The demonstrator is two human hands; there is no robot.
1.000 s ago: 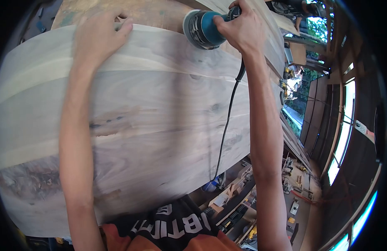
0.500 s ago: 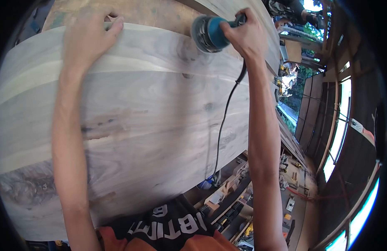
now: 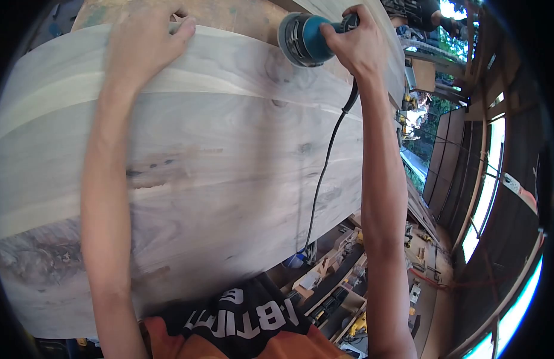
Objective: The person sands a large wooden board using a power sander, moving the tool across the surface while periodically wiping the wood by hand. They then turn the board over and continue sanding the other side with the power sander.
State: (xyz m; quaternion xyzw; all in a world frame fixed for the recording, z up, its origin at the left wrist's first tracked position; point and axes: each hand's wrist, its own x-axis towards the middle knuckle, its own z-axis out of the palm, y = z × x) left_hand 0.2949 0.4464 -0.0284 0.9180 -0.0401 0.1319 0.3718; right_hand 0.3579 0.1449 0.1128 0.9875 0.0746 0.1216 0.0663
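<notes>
A large pale wooden slab (image 3: 229, 209) with dark knots and wavy grain spreads in front of me. My right hand (image 3: 361, 45) grips a teal, round-bodied electric sander (image 3: 316, 39) near the slab's far edge. The sander is tilted, its disc facing left. From it a black cord (image 3: 331, 143) runs down across the slab toward my body. At the far left edge of the slab is my left hand (image 3: 148, 45), fingers curled at the edge and partly hidden, thumb bent beside them.
A bare plywood surface (image 3: 229, 17) lies beyond the slab. Below right, wooden trays (image 3: 331, 293) hold tools, with a yellow tool (image 3: 359, 325) among them. Another person's arm and dark clothing (image 3: 417, 13) show at the top right. A dark wall (image 3: 456, 155) stands at the right.
In the view, both my hands and the sander have shifted slightly right and up. The slab has shifted a little too, with the whole view. My right hand keeps its hold on the sander.
</notes>
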